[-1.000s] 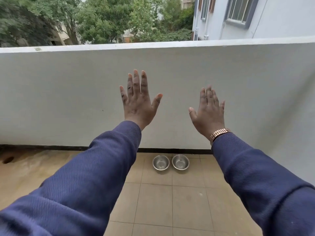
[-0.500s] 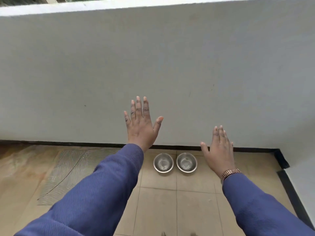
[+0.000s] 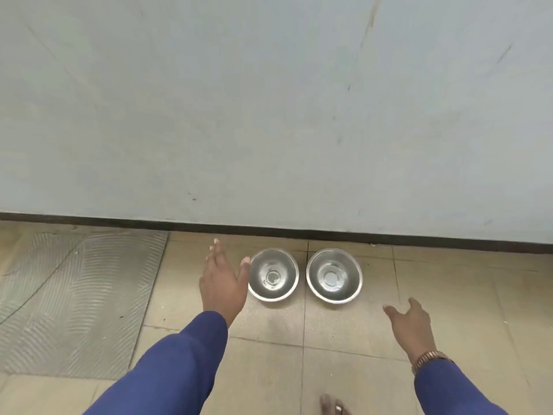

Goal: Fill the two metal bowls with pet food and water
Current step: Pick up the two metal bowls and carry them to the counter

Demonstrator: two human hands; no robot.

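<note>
Two small round metal bowls sit side by side on a tiled floor (image 3: 344,369), close to the foot of a pale grey wall (image 3: 269,100) edged with a dark strip. The left bowl (image 3: 273,275) and the right bowl (image 3: 334,276) are near each other but not touching. Both are shiny, smooth steel with flat bottoms and curved sides; neither appears to hold food, and whether any water lies inside cannot be told.

The left hand (image 3: 223,283) reaches forward with fingers straight and thumb spread, holding nothing, its thumb just beside the left bowl's rim. The right hand (image 3: 411,324) hangs lower and nearer the viewer, fingers loosely spread, also empty, apart from the right bowl. A metal watch band (image 3: 428,359) circles the right wrist, and both arms wear blue ribbed sleeves.

The beige tiles look matte and slightly grimy; a grey ridged mat (image 3: 74,295) lies to the left. A bare foot (image 3: 332,407) shows at the bottom edge.

Risks, as a judgement: light steel bowls likely slide or tip on hard tile if nudged, and a one-sided pinch on a thin rim could slip.
</note>
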